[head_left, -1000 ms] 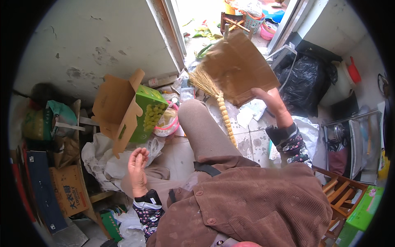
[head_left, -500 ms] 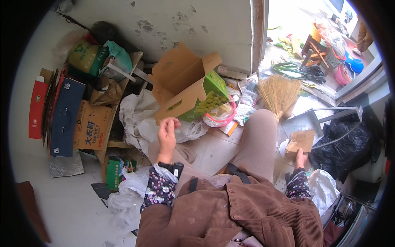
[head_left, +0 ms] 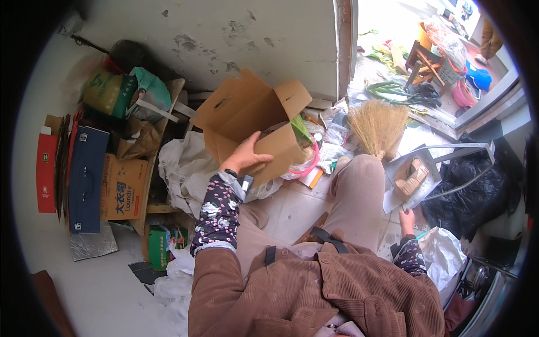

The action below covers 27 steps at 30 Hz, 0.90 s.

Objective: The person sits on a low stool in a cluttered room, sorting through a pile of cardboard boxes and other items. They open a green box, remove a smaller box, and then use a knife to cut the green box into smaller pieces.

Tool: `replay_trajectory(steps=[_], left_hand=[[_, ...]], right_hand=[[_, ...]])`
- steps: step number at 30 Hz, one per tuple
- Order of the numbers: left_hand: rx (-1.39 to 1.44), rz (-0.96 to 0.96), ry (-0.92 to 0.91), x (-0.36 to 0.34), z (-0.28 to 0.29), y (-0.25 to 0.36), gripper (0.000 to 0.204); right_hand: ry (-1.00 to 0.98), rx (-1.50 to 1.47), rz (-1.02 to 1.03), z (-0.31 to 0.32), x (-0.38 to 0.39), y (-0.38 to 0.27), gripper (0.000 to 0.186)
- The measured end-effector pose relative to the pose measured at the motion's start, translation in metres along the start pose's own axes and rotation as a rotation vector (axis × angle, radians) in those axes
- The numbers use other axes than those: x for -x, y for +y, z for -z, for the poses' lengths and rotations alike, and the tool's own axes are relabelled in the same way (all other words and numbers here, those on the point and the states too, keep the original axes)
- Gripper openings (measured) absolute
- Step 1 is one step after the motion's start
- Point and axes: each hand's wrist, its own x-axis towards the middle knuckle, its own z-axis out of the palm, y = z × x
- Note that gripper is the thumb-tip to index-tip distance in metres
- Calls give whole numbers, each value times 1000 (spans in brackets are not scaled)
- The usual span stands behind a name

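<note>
My left hand (head_left: 249, 155) grips the near flap of an open cardboard box (head_left: 286, 149), its thumb on the outer face and its fingers at the edge. The box is plain brown on this side and tilts toward me, and a strip of green shows at its right. Low on the right, my right hand (head_left: 407, 222) is beside the near edge of a metal dustpan (head_left: 429, 182), holding nothing, its fingers partly stretched out. In the dustpan lies a small brown cardboard piece (head_left: 412, 177).
A straw broom (head_left: 377, 126) stands beyond my right knee. Black plastic bags (head_left: 477, 191) lie right of the dustpan. A white sack (head_left: 182, 168) spreads left of the box. On the left are a blue case (head_left: 88, 180) and a shelf with bags (head_left: 151, 92). Another person's leg (head_left: 491, 42) shows outside.
My left hand has moved from the air onto the box, which has turned so its green printed side is mostly hidden. My right hand has let go of the cardboard piece, now in the dustpan.
</note>
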Motion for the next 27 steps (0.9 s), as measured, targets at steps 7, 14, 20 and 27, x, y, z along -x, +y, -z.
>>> replay_trajectory(steps=[7, 14, 20, 27], left_hand=[[-366, 7, -10, 14, -84, 30, 123], [-487, -181, 144, 47, -133, 36, 117], [-620, -191, 278, 59, -136, 26, 117], [-673, -228, 351, 63, -128, 18, 99]], right_hand=[[-155, -207, -28, 2, 26, -6, 50], [-132, -328, 180, -1, 4, -36, 41], [-201, -425, 259, -10, -3, -57, 39], [-319, -691, 189, 32, 33, -111, 31]])
